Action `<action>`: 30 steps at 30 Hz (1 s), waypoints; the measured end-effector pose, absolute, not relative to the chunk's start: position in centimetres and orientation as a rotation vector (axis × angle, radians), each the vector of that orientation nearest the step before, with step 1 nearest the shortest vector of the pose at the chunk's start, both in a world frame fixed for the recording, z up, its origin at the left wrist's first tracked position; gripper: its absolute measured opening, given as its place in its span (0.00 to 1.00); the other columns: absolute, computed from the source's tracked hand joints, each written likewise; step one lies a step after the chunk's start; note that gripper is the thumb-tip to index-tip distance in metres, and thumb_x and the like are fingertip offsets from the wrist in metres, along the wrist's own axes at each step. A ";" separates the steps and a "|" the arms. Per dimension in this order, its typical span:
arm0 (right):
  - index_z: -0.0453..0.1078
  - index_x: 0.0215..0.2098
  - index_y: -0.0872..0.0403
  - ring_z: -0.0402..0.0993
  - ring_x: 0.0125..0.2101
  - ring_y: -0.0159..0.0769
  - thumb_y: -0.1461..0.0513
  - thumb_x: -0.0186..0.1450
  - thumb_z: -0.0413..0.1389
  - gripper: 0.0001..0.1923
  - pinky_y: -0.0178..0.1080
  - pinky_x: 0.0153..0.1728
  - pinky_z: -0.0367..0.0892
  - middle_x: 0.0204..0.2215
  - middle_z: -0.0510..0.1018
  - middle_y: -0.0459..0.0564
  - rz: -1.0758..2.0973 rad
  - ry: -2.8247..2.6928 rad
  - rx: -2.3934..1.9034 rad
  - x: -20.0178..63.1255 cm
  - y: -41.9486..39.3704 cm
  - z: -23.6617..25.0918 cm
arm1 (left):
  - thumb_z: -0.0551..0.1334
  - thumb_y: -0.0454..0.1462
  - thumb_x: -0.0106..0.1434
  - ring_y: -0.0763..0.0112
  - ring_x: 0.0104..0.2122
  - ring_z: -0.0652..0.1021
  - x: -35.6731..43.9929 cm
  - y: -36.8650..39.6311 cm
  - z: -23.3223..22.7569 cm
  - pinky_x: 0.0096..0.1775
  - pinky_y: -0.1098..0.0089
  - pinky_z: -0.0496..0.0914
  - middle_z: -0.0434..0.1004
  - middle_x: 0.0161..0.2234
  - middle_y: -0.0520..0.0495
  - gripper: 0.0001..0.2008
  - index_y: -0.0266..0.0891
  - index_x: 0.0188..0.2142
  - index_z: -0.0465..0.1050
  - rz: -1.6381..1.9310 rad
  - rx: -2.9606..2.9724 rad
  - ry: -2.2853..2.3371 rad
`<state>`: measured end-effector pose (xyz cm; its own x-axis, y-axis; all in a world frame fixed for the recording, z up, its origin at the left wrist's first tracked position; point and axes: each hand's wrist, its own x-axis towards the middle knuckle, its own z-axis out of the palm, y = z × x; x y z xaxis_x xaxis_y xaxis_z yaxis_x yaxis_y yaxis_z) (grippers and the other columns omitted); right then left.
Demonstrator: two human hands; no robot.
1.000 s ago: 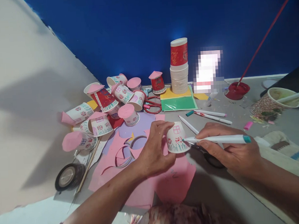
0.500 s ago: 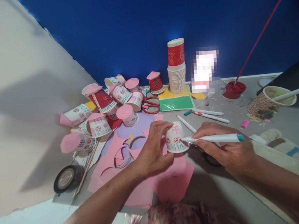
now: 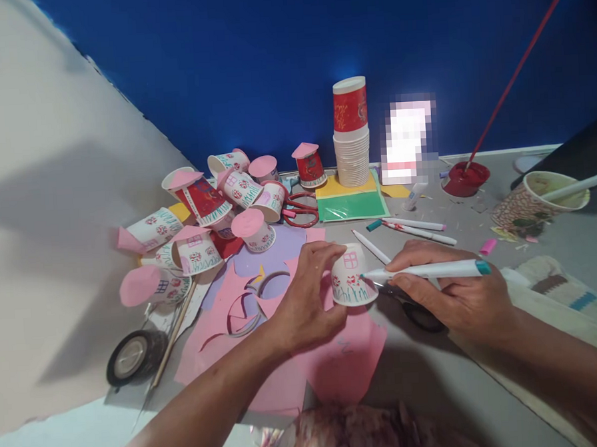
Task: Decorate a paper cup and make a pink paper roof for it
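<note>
While our left hand steadies the upturned paper cup on the pink paper, its fingers are curled over the cup's base and side. Our right hand has its fingers closed around a white marker with a teal end, lying almost level, its tip touching the cup's painted side. The cup stands on the grey desk, near its middle. Behind lie a heap of decorated cups, red scissors and a tall stack of cups.
</note>
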<state>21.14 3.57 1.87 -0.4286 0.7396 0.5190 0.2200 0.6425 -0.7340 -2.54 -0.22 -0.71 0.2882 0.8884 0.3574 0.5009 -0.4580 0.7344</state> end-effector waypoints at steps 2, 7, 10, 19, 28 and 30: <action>0.77 0.41 0.45 0.77 0.24 0.39 0.63 0.72 0.58 0.06 0.44 0.22 0.71 0.30 0.82 0.48 0.727 -1.973 -0.752 21.1 3.5 1.9 | 0.66 0.28 0.54 0.52 0.60 0.70 -2.5 -0.2 -0.8 0.60 0.48 0.72 0.65 0.58 0.40 0.39 0.50 0.63 0.59 1.052 2.082 1.222; 0.77 0.41 0.44 0.78 0.25 0.40 0.63 0.72 0.58 0.06 0.44 0.25 0.74 0.28 0.82 0.47 0.714 -1.992 -0.723 21.0 3.4 2.1 | 0.64 0.26 0.52 0.52 0.60 0.69 -2.5 -0.2 -0.9 0.61 0.47 0.71 0.63 0.58 0.41 0.41 0.51 0.64 0.58 1.055 2.110 1.182; 0.77 0.42 0.45 0.77 0.26 0.40 0.64 0.71 0.59 0.07 0.44 0.26 0.73 0.29 0.82 0.47 0.710 -1.989 -0.723 20.9 3.4 2.1 | 0.64 0.26 0.52 0.52 0.60 0.69 -2.5 -0.2 -1.0 0.61 0.47 0.71 0.64 0.58 0.41 0.41 0.50 0.64 0.58 1.049 2.122 1.179; 0.77 0.41 0.45 0.78 0.27 0.40 0.65 0.70 0.59 0.08 0.44 0.27 0.74 0.30 0.83 0.47 0.697 -1.997 -0.731 21.1 3.5 2.0 | 0.64 0.27 0.51 0.52 0.60 0.68 -2.4 -0.2 -0.9 0.61 0.48 0.70 0.63 0.57 0.40 0.41 0.49 0.64 0.58 1.032 2.149 1.188; 0.76 0.42 0.47 0.78 0.29 0.37 0.67 0.70 0.59 0.08 0.42 0.30 0.73 0.31 0.82 0.47 0.674 -2.015 -0.678 20.9 3.5 1.5 | 0.64 0.27 0.49 0.50 0.60 0.67 -2.3 -0.3 -1.0 0.61 0.47 0.69 0.61 0.56 0.40 0.41 0.48 0.63 0.58 1.017 2.111 1.207; 0.76 0.42 0.48 0.79 0.29 0.38 0.67 0.70 0.59 0.08 0.42 0.30 0.73 0.31 0.82 0.47 0.678 -2.033 -0.657 20.9 3.6 1.5 | 0.63 0.28 0.49 0.50 0.60 0.66 -2.3 -0.4 -1.0 0.61 0.46 0.68 0.61 0.56 0.41 0.42 0.48 0.63 0.58 1.012 2.101 1.208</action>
